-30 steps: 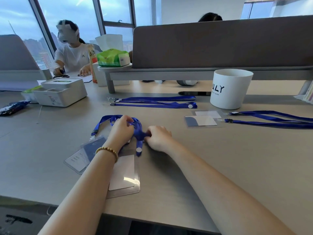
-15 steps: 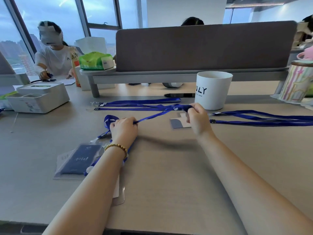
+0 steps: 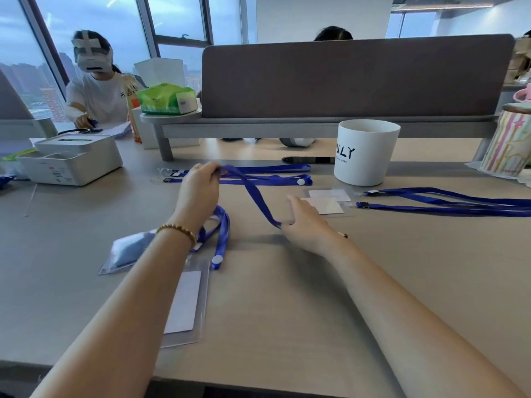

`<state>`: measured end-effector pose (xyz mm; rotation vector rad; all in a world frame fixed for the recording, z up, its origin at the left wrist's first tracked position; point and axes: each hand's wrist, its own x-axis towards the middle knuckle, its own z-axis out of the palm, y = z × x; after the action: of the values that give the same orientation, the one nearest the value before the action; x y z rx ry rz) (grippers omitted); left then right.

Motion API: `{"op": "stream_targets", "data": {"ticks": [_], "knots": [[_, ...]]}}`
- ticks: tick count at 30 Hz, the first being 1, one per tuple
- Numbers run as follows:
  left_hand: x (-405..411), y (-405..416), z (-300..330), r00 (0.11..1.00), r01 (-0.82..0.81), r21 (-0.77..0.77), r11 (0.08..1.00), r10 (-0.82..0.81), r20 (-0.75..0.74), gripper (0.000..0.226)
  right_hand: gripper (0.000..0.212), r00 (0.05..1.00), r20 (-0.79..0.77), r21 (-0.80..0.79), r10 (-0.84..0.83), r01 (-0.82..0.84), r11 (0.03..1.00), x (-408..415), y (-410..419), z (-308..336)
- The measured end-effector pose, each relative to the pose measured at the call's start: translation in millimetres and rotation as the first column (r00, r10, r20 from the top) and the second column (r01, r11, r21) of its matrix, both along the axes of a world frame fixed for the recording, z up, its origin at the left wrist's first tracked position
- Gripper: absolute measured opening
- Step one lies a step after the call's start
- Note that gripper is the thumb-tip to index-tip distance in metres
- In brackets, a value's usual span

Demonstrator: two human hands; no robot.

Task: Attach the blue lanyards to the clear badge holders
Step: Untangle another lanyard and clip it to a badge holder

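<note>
A blue lanyard runs taut between my two hands. My left hand pinches its upper end, raised over the desk. My right hand pinches the lower end close to the desk top. The rest of the strap loops down under my left wrist to a white button. A clear badge holder with a dark card lies left of my forearm. Another clear holder with a white card lies partly under my forearm. Two more holders lie beyond my right hand.
A second lanyard lies behind my left hand, a third lanyard at the right. A white cup stands behind the holders, a striped container far right, a white box at left. A person sits at back left.
My left hand rose and moved away from me with the strap's end. My right hand came back towards me and down to the desk, so the strap now slopes from upper left to lower right.
</note>
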<state>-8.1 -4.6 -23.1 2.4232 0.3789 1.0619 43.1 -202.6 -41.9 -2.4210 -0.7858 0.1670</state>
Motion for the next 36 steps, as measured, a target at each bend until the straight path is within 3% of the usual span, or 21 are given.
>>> {"op": "stream_targets", "data": {"ticks": [2,5,7,9,11,12,16,20,23,27,29,32,34,36], "knots": [[-1.5,9.9,18.7,0.993,0.056,-0.112,0.992,-0.067,-0.094,0.027,0.067,0.995,-0.024,0.080,0.100,-0.098,0.992,-6.5,15.3,5.0],[-11.0,19.1,33.6,0.952,0.129,-0.086,0.988,-0.147,-0.270,0.027,0.086,0.969,-0.133,0.336,0.210,-0.155,0.929,-14.9,47.0,20.1],[-19.5,19.7,35.8,0.935,0.161,-0.086,0.983,-0.180,-0.305,0.027,0.092,0.971,-0.119,0.381,0.208,-0.149,0.912,-17.7,68.3,28.0],[-26.0,22.0,35.0,0.935,0.169,-0.101,0.980,-0.192,-0.299,0.027,0.070,0.979,-0.087,0.416,0.185,-0.133,0.899,-18.9,82.3,32.2],[-30.7,27.1,33.0,0.953,0.141,-0.103,0.985,-0.163,-0.257,0.027,0.026,0.975,-0.028,0.489,0.220,-0.178,0.854,-22.0,90.8,34.4],[-32.8,30.9,31.2,0.963,0.121,-0.090,0.989,-0.139,-0.232,0.027,0.020,0.973,0.009,0.523,0.229,-0.200,0.829,-23.6,94.4,35.0],[-42.8,50.8,15.3,0.994,-0.038,-0.045,0.998,0.033,-0.106,0.024,0.025,0.981,0.040,0.684,0.189,-0.165,0.711,-25.2,108.1,39.1],[-50.6,65.5,-7.1,0.987,-0.158,-0.263,0.952,0.148,-0.058,0.028,0.022,0.997,-0.006,0.787,0.079,-0.044,0.615,-18.8,112.1,47.0],[-52.5,72.1,-23.1,0.961,-0.201,-0.338,0.919,0.118,-0.251,0.055,0.024,0.997,-0.052,0.768,0.065,-0.001,0.640,-18.2,114.1,37.4],[-61.9,77.3,-37.3,0.858,-0.152,-0.305,0.940,-0.028,-0.514,0.087,0.029,0.992,-0.097,0.616,-0.082,0.124,0.778,-14.8,108.8,12.9],[-65.5,81.3,-36.7,0.854,-0.138,-0.350,0.927,-0.068,-0.517,0.084,0.028,0.986,-0.064,0.504,-0.157,0.168,0.847,-11.0,101.2,1.1],[-72.6,92.5,-33.1,0.860,-0.220,-0.360,0.907,0.007,-0.510,0.066,0.025,0.976,-0.007,0.307,-0.219,0.211,0.928,-11.2,95.2,-10.7],[-79.0,100.1,-31.2,0.846,-0.254,-0.343,0.905,0.036,-0.532,0.050,0.025,0.958,0.160,0.150,-0.238,0.214,0.965,-15.3,96.3,-14.5],[-86.3,101.9,-26.8,0.775,-0.253,-0.317,0.914,-0.005,-0.632,0.052,0.030,0.902,0.365,0.103,-0.230,0.206,0.973,-20.3,100.6,-16.6]]}}
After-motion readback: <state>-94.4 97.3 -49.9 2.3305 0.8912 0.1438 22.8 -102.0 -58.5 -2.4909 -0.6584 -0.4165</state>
